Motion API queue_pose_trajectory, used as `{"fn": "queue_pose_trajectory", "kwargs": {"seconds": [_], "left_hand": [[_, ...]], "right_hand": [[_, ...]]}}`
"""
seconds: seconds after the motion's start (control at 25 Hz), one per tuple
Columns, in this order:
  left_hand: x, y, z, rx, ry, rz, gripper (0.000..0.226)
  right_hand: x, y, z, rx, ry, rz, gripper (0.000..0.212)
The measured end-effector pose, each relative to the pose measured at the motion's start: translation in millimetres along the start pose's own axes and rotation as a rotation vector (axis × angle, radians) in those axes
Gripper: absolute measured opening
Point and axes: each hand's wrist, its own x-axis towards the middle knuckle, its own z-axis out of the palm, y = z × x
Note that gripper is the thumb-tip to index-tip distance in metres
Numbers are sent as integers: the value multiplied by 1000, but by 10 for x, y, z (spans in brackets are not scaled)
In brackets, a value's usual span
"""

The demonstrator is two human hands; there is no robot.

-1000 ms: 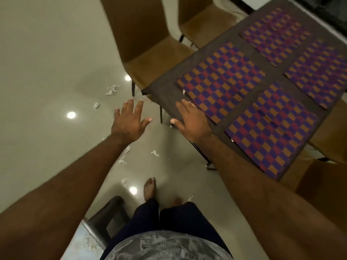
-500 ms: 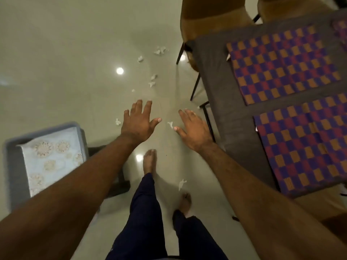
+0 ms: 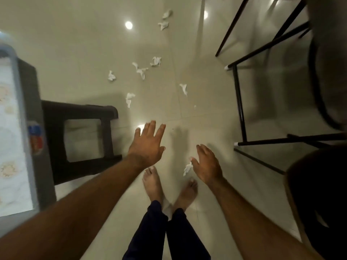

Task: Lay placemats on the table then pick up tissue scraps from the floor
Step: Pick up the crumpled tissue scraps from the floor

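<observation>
I look straight down at the pale tiled floor (image 3: 84,44); my left hand (image 3: 148,145) hangs at about six o'clock of the picture's centre, fingers spread and released, palm down, holding nothing; my right hand (image 3: 207,166) sits at about five o'clock, also loose and empty, fingers slightly curved. A tissue scrap (image 3: 187,168) lies on the floor just beside my right thumb, at nine o'clock from that hand; whether the thumb touches it I cannot tell. My bare feet (image 3: 153,182) stand below the hands, near six o'clock, with dark trouser legs (image 3: 150,231) under them.

More tissue scraps lie ahead of me, toward twelve o'clock: one (image 3: 129,99) near the corner of the dark stool (image 3: 78,113), one (image 3: 184,89) to its right, a loose cluster of three (image 3: 140,70) farther on, and two more (image 3: 164,20) near the top edge. The stool stands at nine o'clock; left of it, at the frame edge, is a grey tray (image 3: 28,128) with a pale patterned cloth inside. Black chair legs (image 3: 238,102) rise at two to three o'clock; the dark shapes at the right edge are too blurred to tell.
</observation>
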Motion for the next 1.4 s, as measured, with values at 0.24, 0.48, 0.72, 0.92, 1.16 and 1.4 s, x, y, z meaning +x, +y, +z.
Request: {"fn": "queue_pose_trajectory", "kwargs": {"seconds": [0.24,0.48,0.72,0.92,1.16,1.4], "left_hand": [[735,-174,1390,-4,-15,62,86],[1125,-342,2298,64,-28,144,88],[1108,-488,2582,145,-99,153,86],[1104,-505,2571,119,-119,152,85],[1120,-537,2576,76,-119,140,85],[1086,-495,2667,-13,-117,134,85]], "right_hand": [[801,573,1447,-18,-75,89,39],[1028,834,2505,-9,-35,199,36],[978,826,2916,7,9,213,28],[1051,799,2937,43,-52,206,32],[1022,597,3069,144,94,255,48],[1156,544,3183,29,-13,82,17]]}}
